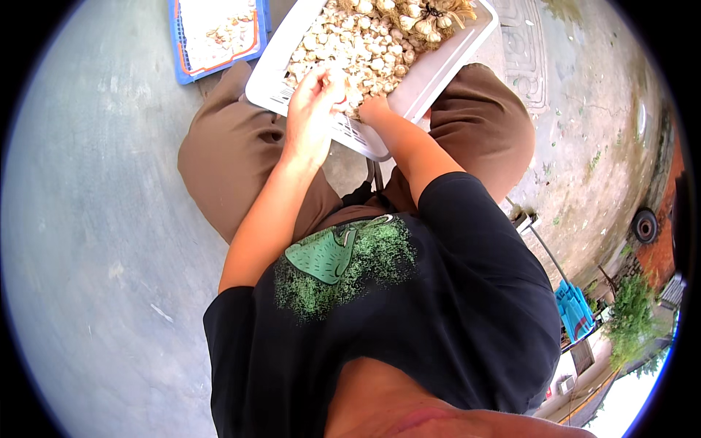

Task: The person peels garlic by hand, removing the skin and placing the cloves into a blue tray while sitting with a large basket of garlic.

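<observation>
A white plastic basket (460, 52) rests tilted between my knees, with many loose garlic bulbs (356, 44) heaped in it. Over the near part of the heap, my left hand (317, 93) has its thumb and fingers curled together on a small pale piece that looks like garlic; glare blurs its outline. A bit of red shows beside these fingers, too small to make out. My right hand (373, 108) reaches down into the basket's near end, against the bulbs. Its fingers are hidden, so what they hold cannot be seen. At the far end lies a tied bunch of garlic (427, 22) with dry roots and stalks.
Beyond my left knee stands a blue-rimmed basket (183, 64) with a white lining and garlic pieces (233, 32). Grey concrete floor (98, 191) spreads to the left. A drain cover (523, 60), a blue dustpan-like object (575, 310) and a small wheel (645, 225) are at the right.
</observation>
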`<state>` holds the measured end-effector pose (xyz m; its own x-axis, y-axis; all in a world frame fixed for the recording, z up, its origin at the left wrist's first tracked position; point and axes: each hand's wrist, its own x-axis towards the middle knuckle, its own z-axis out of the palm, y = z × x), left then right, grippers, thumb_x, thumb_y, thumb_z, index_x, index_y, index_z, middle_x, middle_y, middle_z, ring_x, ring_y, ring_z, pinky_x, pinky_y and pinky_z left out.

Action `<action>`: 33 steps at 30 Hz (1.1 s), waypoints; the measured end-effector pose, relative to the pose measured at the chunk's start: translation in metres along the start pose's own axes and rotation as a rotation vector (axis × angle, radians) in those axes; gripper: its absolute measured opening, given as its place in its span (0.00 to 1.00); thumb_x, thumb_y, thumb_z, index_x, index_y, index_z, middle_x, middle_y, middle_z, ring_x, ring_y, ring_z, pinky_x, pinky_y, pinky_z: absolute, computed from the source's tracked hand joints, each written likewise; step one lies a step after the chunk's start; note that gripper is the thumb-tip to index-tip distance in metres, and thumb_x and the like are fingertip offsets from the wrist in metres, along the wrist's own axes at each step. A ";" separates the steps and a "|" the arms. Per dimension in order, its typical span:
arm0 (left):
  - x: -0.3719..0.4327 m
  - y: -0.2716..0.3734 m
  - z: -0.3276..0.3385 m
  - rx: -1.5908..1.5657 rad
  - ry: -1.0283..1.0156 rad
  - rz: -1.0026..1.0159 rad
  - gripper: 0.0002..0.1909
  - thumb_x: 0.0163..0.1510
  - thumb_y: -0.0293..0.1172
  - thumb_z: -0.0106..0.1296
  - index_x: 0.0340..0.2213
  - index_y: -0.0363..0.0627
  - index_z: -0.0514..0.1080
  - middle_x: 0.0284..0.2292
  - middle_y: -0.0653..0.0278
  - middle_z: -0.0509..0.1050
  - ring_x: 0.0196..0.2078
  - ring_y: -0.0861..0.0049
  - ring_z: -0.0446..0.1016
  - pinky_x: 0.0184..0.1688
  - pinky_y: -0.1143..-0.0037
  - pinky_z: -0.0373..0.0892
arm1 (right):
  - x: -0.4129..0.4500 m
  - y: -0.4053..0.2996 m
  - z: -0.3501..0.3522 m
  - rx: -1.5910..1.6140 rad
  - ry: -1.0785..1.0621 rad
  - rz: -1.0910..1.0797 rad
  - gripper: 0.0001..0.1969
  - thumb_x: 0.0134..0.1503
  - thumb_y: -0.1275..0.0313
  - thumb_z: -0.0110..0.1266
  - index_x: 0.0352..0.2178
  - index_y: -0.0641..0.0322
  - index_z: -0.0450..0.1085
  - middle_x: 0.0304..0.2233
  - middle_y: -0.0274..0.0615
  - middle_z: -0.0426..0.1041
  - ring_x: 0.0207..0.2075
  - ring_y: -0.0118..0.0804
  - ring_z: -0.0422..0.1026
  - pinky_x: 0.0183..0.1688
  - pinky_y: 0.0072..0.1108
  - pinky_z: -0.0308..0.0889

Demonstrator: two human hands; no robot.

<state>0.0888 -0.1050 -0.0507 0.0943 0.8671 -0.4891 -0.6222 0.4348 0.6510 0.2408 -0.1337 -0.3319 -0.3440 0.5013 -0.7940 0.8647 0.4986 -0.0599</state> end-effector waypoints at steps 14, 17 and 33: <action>0.001 0.010 0.000 0.029 0.031 0.029 0.15 0.54 0.23 0.47 0.44 0.36 0.64 0.33 0.69 0.67 0.30 0.87 0.62 0.31 0.84 0.60 | 0.012 0.000 -0.005 -0.015 -0.160 0.036 0.16 0.52 0.69 0.46 0.41 0.61 0.72 0.43 0.48 0.70 0.43 0.44 0.70 0.37 0.29 0.69; 0.005 0.010 0.001 0.005 0.003 0.046 0.13 0.54 0.22 0.45 0.43 0.37 0.64 0.32 0.70 0.66 0.29 0.87 0.62 0.31 0.84 0.59 | 0.014 0.013 0.003 0.105 -0.106 -0.032 0.15 0.51 0.70 0.47 0.40 0.61 0.72 0.39 0.47 0.72 0.40 0.43 0.72 0.36 0.30 0.70; 0.002 0.026 0.000 0.006 0.102 0.154 0.04 0.53 0.25 0.45 0.33 0.44 0.65 0.26 0.69 0.67 0.25 0.85 0.66 0.31 0.81 0.65 | -0.100 0.016 -0.205 2.289 0.466 -0.629 0.16 0.52 0.77 0.54 0.44 0.67 0.67 0.35 0.38 0.72 0.34 0.28 0.70 0.40 0.19 0.68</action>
<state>0.0727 -0.0922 -0.0343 -0.0809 0.8946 -0.4396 -0.6184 0.3008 0.7260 0.2138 -0.0311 -0.1300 -0.3582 0.8772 -0.3197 -0.5643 -0.4763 -0.6743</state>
